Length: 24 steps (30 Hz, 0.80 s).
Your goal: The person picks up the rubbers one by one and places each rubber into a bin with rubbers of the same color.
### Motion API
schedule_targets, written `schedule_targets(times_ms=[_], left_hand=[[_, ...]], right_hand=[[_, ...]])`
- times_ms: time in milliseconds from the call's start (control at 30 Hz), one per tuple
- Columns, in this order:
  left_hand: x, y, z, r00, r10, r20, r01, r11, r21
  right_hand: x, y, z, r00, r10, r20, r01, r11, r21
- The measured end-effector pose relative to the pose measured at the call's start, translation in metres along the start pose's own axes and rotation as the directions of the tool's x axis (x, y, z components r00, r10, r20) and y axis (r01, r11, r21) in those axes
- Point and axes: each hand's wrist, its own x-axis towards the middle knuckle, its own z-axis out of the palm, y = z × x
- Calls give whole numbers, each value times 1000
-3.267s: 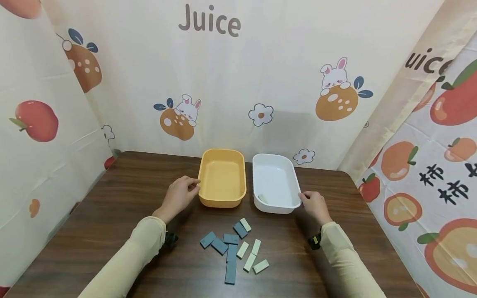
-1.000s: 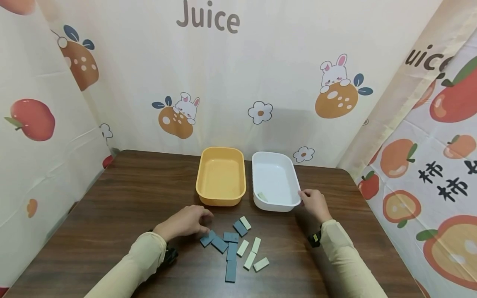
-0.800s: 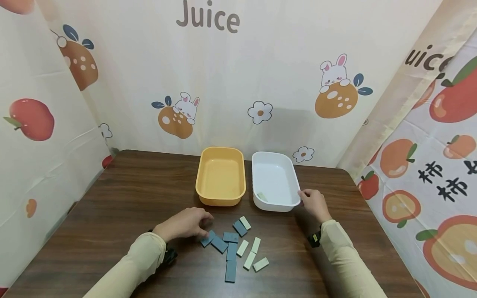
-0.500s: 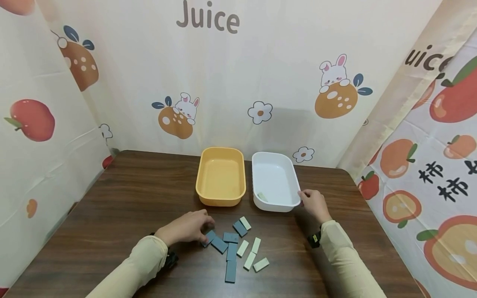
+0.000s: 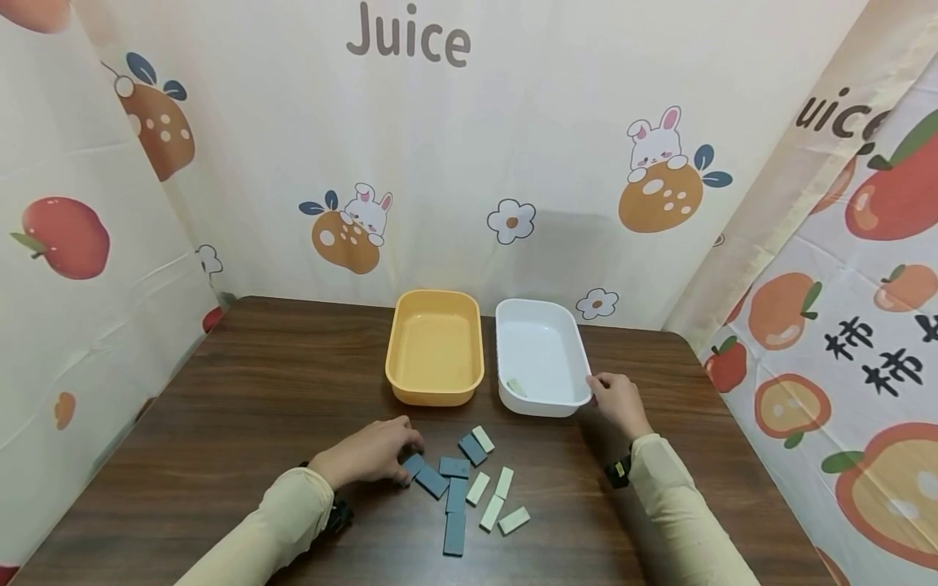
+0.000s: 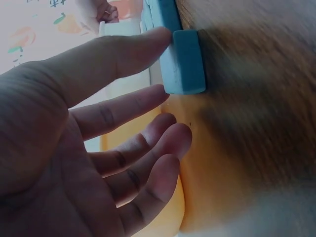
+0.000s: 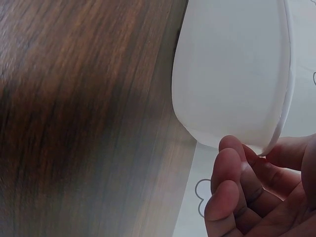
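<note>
In the head view my left hand (image 5: 366, 456) hovers over the leftmost dark blue block (image 5: 414, 465), covering part of it. In the left wrist view its fingers (image 6: 143, 101) are spread and loosely bent. The thumb tip and index tip lie by the upper edge of a blue block (image 6: 185, 64); whether they touch it I cannot tell. My right hand (image 5: 619, 403) pinches the rim of a white bin (image 5: 542, 350) at its near right corner, thumb on one side and fingers on the other. One pale green block (image 5: 516, 387) lies inside that bin.
Several more dark blue blocks (image 5: 455, 492) and several pale green blocks (image 5: 492, 513) lie scattered on the brown wooden table (image 5: 293, 350). A yellow bin (image 5: 436, 346) stands left of the white one. Behind the table hangs a printed curtain (image 5: 440, 146).
My left hand has left the yellow bin's side, come down to the leftmost blue block and lowered slightly over it. The right hand has kept its hold on the white bin.
</note>
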Motion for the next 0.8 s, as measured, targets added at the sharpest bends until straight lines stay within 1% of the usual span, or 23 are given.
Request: schedule_targets(times_ms=[233,400,667,800], left_hand=[[0,0,2,1000,-11,16,11,1000,1],[-1,-1,2,1000,-20,4,20,1000,12],[-2,-3,5,999,30,-32,-29,999,31],[-1,-3,7,998,35,-42,-33,998,50]], right_hand=[[1,1,1,1000,-2,-4,2,1000,5],[2,2,1,1000,-3,-7,3,1000,7],[3,2,2,1000,-3,-1,3,1000,3],[2,2,2,1000,-4,-2,4,1000,0]])
